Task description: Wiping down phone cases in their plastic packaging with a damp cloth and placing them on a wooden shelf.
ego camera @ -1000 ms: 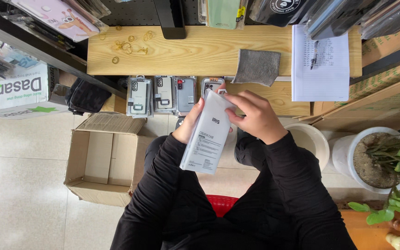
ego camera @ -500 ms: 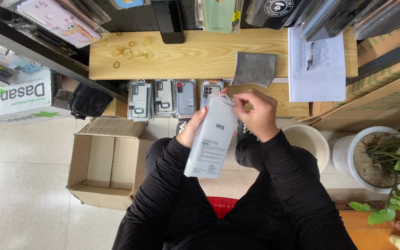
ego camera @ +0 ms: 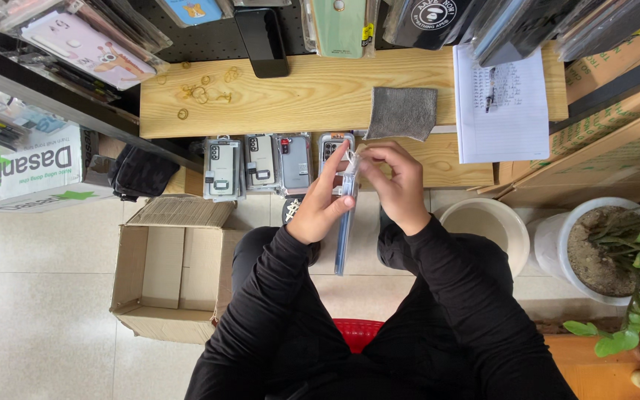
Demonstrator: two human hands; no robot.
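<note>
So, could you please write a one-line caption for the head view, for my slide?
Seated person's left hand and right hand hold a slim packaged phone case edge-on above a row of packaged cases on a wooden bench.

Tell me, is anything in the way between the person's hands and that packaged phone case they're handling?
Nothing visible is. The left hand grips the packaged phone case by its side, and the right hand pinches its top edge. The row of packaged cases on the wooden shelf lies just beyond, apart from it.
</note>
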